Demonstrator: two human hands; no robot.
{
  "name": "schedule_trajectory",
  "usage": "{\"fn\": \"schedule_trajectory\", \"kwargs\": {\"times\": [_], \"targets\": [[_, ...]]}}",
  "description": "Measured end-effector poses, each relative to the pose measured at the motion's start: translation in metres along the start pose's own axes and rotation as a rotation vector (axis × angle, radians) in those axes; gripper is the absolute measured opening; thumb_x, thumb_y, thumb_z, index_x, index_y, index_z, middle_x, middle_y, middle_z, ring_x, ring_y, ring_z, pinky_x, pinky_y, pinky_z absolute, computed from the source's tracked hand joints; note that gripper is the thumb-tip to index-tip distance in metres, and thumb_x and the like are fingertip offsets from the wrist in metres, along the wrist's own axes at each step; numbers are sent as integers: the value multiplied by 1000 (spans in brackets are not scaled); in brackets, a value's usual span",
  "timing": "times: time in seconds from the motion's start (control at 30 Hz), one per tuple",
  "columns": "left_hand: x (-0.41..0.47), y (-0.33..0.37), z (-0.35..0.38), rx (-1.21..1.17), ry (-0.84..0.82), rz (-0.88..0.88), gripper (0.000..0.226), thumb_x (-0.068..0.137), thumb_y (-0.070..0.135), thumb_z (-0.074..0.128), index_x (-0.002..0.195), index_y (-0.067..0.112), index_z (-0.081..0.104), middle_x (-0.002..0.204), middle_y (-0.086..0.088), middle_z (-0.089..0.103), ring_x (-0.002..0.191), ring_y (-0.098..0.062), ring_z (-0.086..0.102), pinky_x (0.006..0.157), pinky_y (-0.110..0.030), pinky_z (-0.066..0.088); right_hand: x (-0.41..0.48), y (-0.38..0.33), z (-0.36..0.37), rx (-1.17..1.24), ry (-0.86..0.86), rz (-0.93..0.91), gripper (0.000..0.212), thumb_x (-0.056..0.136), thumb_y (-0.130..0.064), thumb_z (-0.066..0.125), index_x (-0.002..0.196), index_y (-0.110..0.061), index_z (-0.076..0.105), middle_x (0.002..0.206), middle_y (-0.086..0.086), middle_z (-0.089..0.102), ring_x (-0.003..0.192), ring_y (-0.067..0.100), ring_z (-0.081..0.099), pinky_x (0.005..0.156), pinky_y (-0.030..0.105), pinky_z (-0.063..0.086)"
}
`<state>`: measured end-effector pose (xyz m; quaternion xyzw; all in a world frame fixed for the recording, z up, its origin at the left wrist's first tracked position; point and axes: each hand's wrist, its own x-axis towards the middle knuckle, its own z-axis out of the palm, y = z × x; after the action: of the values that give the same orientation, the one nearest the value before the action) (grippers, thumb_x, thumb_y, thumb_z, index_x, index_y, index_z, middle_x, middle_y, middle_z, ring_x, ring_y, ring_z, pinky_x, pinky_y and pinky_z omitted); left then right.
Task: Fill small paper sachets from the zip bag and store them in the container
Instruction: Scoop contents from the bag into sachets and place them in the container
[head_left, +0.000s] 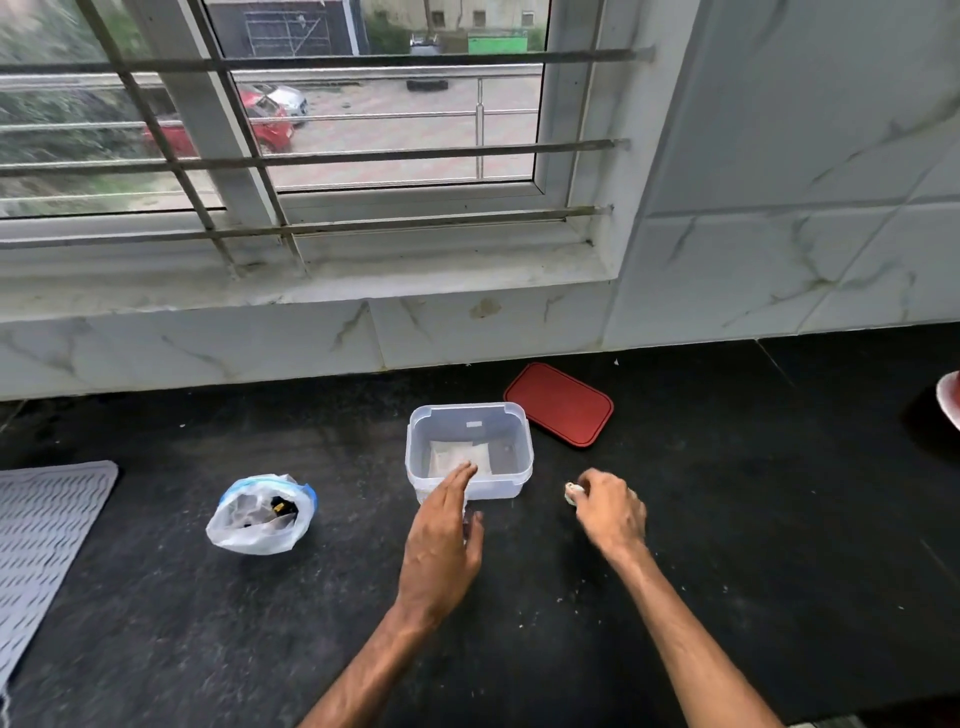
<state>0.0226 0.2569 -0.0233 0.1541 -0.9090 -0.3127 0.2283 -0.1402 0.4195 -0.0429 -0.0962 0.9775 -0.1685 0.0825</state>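
A: Status of the container (469, 415)?

B: Clear plastic tub, open, on the dark counter (727, 519); its red lid (559, 404) lies flat just behind and to the right, apart from it; at least one pale sachet (457, 456) lies flat on the floor of the tub; an exact count cannot be read through the plastic.

A: Status of the hands?

B: Left hand (441, 540) is flat, fingers extended and close together, fingertips at the near wall of the tub; it holds nothing visible; right hand (610, 506) sits to the right of the tub, fingers curled around a small pale item (571, 492), probably another sachet; only its edge shows.

A: Location of the supply?

B: Zip bag (262, 514) stands on the counter well to the left of the tub, mouth open, dark contents visible inside; neither hand touches it.

A: Progress assessment?

B: Partial; some storage is done; the item in the right hand is not yet in the tub; the bag is not empty, so further filling appears to remain; the lid is not yet fitted.
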Motion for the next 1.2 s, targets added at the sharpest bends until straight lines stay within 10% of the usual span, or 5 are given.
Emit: {"fn": "schedule_trajectory", "kwargs": {"times": [0.23, 0.43, 0.73, 0.9, 1.2], "targets": [[2, 0, -1, 93, 13, -80, 57, 88, 15, 65, 141, 20, 46, 143, 6, 52, 129, -12, 51, 106, -30, 46, 15, 6, 20, -165, -26, -46, 33, 89, -40, 63, 114, -18, 60, 112, 1, 58, 105, 22, 61, 79, 38, 51], [4, -10, -31, 77, 198, -219, 43, 88, 15, 64, 129, 21, 52, 128, 9, 57, 113, -5, 55, 95, -22, 48, 34, -27, -14, 277, 40, -157, 26, 97, -36, 51, 119, -24, 59, 100, 14, 70, 90, 37, 66, 70, 37, 46], [-27, -139, -88, -224, 810, -1043, 65, 71, 42, 76, 117, 1, 55, 111, -20, 63, 101, -37, 63, 90, -50, 51, -24, -139, -47, 661, -365, -511, 40, 96, -11, 56, 132, -25, 53, 94, -2, 73, 69, 3, 60, 66, 18, 45], [-21, -177, -96, -227, 652, -1391, 80, 70, 57, 78, 120, -2, 60, 124, -31, 58, 117, -42, 56, 101, -44, 45, -82, -197, -8, 596, -418, -602, 12, 87, -19, 69, 92, -23, 59, 77, -6, 72, 62, 2, 64, 61, 24, 55], [-10, -198, -111, -329, 505, -1170, 21, 88, 21, 68, 93, 1, 65, 92, -16, 71, 87, -35, 66, 70, -34, 46, -116, -279, 65, 195, -283, -663, 14, 87, -27, 54, 92, -16, 61, 90, 10, 71, 86, 33, 67, 70, 39, 53]]}}
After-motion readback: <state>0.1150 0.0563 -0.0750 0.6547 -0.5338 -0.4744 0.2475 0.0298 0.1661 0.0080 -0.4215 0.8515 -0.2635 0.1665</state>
